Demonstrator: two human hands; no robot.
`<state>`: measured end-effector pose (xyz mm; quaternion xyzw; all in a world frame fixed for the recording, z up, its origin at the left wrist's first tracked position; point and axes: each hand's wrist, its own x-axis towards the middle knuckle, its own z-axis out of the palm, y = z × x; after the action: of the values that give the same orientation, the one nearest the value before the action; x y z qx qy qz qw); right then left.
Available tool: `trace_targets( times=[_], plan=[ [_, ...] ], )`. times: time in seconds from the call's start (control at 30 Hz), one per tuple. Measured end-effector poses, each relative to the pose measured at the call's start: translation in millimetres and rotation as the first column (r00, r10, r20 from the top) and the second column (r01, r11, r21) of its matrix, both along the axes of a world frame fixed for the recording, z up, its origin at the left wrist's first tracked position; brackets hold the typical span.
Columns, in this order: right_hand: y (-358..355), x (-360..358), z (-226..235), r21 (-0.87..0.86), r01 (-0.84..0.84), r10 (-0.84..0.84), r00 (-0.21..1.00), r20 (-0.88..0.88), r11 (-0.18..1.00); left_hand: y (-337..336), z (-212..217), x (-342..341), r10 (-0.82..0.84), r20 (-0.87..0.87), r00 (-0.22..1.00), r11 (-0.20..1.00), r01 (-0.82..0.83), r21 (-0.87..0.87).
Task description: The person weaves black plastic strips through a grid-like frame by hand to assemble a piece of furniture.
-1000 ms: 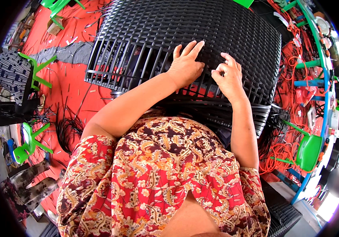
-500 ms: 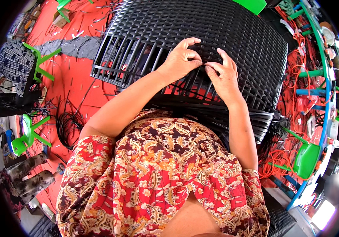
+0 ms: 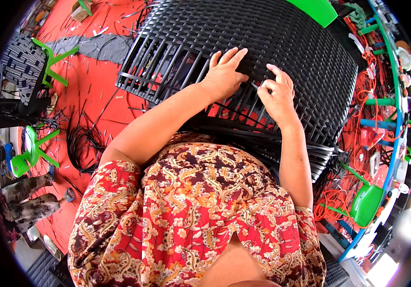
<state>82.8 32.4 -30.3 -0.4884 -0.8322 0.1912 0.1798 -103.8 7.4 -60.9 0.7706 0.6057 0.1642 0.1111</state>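
In front of me lies a large black woven panel [image 3: 272, 43] of flat plastic-looking strips, tightly woven over most of its face. Along its near left part, bare parallel bars [image 3: 155, 60] show with gaps between them. My left hand [image 3: 224, 76] rests over the edge of the weave, fingers stretched out and apart, with nothing seen in it. To its right, my right hand [image 3: 277, 95] pinches thumb and forefinger together on what looks like a black strip [image 3: 254, 86]; only a short bit shows. Loose strips [image 3: 243, 129] hang between the panel and my body.
On the red floor [image 3: 95, 91] at left lie strip scraps and a bundle of black strips [image 3: 81, 143]. Green stools [image 3: 368, 203] stand on both sides. Orange cord [image 3: 332, 203] tangles at right beside a blue-green frame [image 3: 391, 158]. Another person's legs [image 3: 33, 205] show at lower left.
My hands have moved slightly apart. The left fingers have straightened and spread over the weave; the right hand has shifted a little down and keeps its pinch. The whole view has shifted slightly.
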Motion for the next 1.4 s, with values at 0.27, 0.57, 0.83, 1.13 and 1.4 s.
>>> trace_targets(
  times=[0.27,0.57,0.83,1.13,1.4],
  plan=[
    [-5.3,-6.7,2.3,0.062,0.038,-0.04,0.999,0.036,0.997,5.1,-6.1,2.4,0.023,0.206,0.978,0.996,-0.039,0.075],
    [0.7,-24.2,-3.1,0.083,-0.062,0.073,0.989,-0.131,0.995,-7.5,17.6,-36.6,0.077,0.714,0.696,0.997,-0.074,-0.036],
    [5.3,-27.0,-9.9,0.074,0.004,0.013,0.975,-0.22,0.997,-17.7,19.1,-36.7,-0.02,-0.015,1.0,0.99,0.022,0.137],
    [1.2,-33.5,-5.3,0.183,-0.039,0.046,0.998,-0.031,0.982,-9.6,2.1,-24.6,0.094,0.029,0.995,0.993,-0.096,0.066],
    [5.7,-31.6,-3.5,0.184,-0.048,0.062,0.995,-0.073,0.982,-6.0,0.2,-26.4,0.114,0.355,0.928,0.982,-0.158,0.098]
  ],
)
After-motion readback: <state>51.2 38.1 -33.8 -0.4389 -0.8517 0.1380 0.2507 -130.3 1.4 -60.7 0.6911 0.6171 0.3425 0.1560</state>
